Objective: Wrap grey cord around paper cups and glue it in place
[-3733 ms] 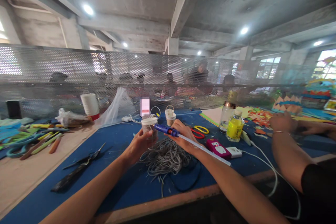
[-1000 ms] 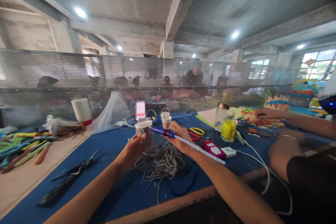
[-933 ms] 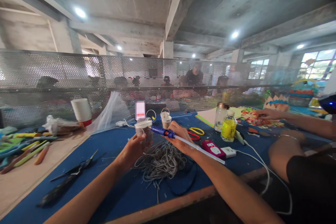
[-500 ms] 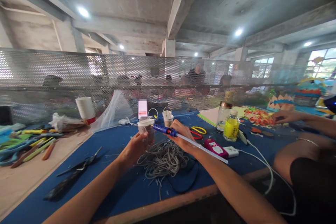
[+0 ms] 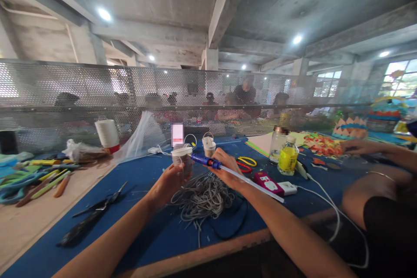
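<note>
My left hand (image 5: 171, 183) is closed around a small paper cup (image 5: 181, 153) with a white rim; its side looks wrapped in something greyish. My right hand (image 5: 227, 168) grips a blue hot glue gun (image 5: 205, 160), and a long translucent glue stick (image 5: 250, 181) runs out of its back over my wrist. The gun's front end points at the cup, just under the rim; whether it touches, I cannot tell. Below both hands lies a tangled heap of grey cord (image 5: 206, 200). Behind my right hand stands another small cup (image 5: 209, 145) with a handle.
Scissors or pliers with black handles (image 5: 93, 217) lie at left. Stacked paper cups (image 5: 107, 134) stand behind. To the right are yellow-and-red-handled scissors (image 5: 246, 161), a pink power bank (image 5: 267, 183) with a white cable, and a yellow-labelled bottle (image 5: 288, 156). Another person's hand (image 5: 355, 145) reaches over paper scraps.
Both hands, the cup and the glue gun keep nearly the same positions. The whole view has shifted very slightly.
</note>
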`<action>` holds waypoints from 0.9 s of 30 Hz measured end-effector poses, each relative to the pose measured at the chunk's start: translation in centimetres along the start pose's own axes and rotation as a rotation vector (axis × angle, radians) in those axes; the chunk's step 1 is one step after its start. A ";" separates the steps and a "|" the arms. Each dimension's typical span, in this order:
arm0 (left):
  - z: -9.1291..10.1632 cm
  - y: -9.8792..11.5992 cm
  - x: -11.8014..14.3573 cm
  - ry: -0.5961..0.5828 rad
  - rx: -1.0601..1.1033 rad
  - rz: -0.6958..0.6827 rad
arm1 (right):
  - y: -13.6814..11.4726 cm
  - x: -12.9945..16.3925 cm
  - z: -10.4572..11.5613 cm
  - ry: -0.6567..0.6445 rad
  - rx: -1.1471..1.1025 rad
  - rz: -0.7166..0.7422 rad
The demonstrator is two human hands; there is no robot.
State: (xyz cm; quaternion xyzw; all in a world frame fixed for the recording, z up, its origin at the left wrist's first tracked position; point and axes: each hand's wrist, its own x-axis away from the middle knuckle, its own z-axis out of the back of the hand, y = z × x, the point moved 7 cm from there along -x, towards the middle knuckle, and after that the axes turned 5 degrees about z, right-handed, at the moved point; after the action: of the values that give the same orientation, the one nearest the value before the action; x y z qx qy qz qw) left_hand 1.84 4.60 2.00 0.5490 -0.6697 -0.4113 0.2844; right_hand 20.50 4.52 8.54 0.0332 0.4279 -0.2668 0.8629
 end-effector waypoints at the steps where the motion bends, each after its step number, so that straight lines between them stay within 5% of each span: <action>1: 0.0 0.0 0.0 0.003 0.000 0.005 | 0.0 0.0 0.0 0.002 -0.004 -0.003; 27: -0.5 0.2 0.3 -0.062 0.068 0.039 | 0.9 0.4 -0.1 0.042 -0.027 -0.012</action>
State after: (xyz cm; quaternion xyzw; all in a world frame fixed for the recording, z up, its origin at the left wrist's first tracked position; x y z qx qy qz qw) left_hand 2.12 4.22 2.43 0.5322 -0.7024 -0.3993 0.2527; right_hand 21.02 5.13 8.01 0.0248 0.4494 -0.2653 0.8527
